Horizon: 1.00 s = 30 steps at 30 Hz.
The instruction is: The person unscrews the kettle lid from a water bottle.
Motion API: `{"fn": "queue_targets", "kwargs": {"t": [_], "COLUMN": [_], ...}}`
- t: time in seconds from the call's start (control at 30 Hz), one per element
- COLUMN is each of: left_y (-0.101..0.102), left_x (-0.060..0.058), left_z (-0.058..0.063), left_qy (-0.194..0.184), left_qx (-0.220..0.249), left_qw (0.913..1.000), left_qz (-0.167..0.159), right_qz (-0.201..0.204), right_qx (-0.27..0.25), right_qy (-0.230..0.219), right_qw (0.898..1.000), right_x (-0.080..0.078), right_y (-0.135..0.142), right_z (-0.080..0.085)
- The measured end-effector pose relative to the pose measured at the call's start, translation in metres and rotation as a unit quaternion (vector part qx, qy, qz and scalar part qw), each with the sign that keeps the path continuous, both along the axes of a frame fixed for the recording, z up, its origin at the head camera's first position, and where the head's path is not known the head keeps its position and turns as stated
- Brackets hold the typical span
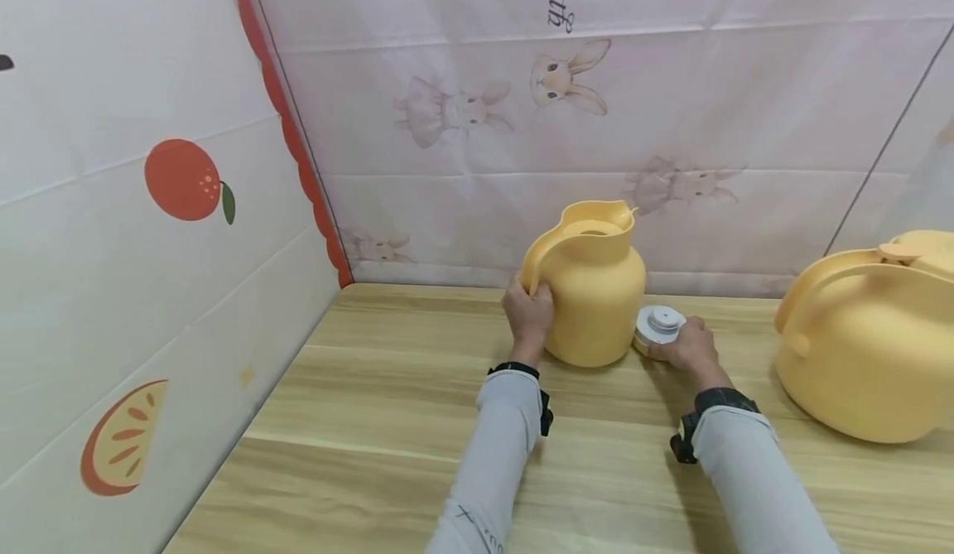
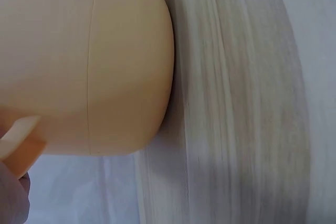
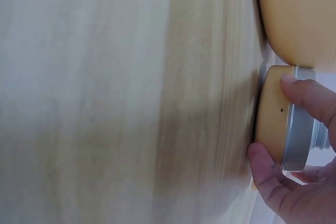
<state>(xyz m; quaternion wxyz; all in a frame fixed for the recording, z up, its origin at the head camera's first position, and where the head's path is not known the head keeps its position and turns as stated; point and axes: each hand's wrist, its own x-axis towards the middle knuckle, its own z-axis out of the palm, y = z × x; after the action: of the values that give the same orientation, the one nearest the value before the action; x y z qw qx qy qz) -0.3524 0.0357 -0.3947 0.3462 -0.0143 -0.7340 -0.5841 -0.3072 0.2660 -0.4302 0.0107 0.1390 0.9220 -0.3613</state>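
A yellow thermos jug [image 1: 594, 301] stands upright on the wooden table, its top uncovered. My left hand [image 1: 527, 312] grips the jug's handle [image 2: 22, 142] low on its left side. To the right of the jug lies its lid [image 1: 659, 327], upside down, with the grey-white stopper part facing up and the yellow cap on the table. My right hand [image 1: 689, 347] pinches the lid between thumb [image 3: 310, 95] and fingers. In the right wrist view the lid sits right beside the jug's base; whether they touch, I cannot tell.
A larger yellow container with a handle [image 1: 868, 355] stands on the table at the right. Behind the wooden table [image 1: 373, 372] hangs a pink rabbit-print cloth [image 1: 447, 206]. A white wall covering with fruit pictures [image 1: 112, 289] borders the left side.
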Motion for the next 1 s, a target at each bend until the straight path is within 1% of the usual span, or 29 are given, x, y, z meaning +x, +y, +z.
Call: {"fn": "queue_targets", "kwargs": {"t": [0.17, 0.47, 0.53, 0.67, 0.8, 0.87, 0.9, 1.0], "left_y": [-0.002, -0.005, -0.007, -0.012, -0.015, -0.016, -0.017, -0.018], "left_x": [-0.001, 0.003, 0.004, 0.005, 0.007, 0.008, 0.009, 0.011], "left_z": [0.002, 0.007, 0.008, 0.009, 0.011, 0.011, 0.011, 0.012], "left_qy": [-0.019, -0.061, -0.072, -0.081, -0.077, -0.08, -0.076, -0.084], "left_qx": [0.003, 0.007, -0.001, -0.033, -0.064, -0.071, -0.077, -0.076], "left_qw": [0.9998, 0.9974, 0.9965, 0.995, 0.9932, 0.9922, 0.9924, 0.9915], "left_qz": [-0.009, -0.037, -0.043, -0.049, -0.059, -0.062, -0.059, -0.064], "right_qz": [0.012, 0.038, 0.046, 0.06, 0.06, 0.054, 0.054, 0.057], "right_qx": [0.008, 0.017, 0.019, 0.02, 0.008, -0.003, -0.006, -0.009], "right_qy": [0.011, 0.031, 0.038, 0.045, 0.035, 0.024, 0.021, 0.017], "right_qw": [1.0, 0.999, 0.998, 0.997, 0.998, 0.998, 0.998, 0.998], "right_x": [0.0, 0.004, 0.004, 0.004, 0.003, 0.003, 0.002, 0.002], "right_y": [-0.001, 0.001, 0.001, 0.003, 0.005, 0.006, 0.006, 0.006], "right_z": [-0.001, -0.001, -0.002, -0.001, 0.0, -0.001, -0.002, -0.003]}}
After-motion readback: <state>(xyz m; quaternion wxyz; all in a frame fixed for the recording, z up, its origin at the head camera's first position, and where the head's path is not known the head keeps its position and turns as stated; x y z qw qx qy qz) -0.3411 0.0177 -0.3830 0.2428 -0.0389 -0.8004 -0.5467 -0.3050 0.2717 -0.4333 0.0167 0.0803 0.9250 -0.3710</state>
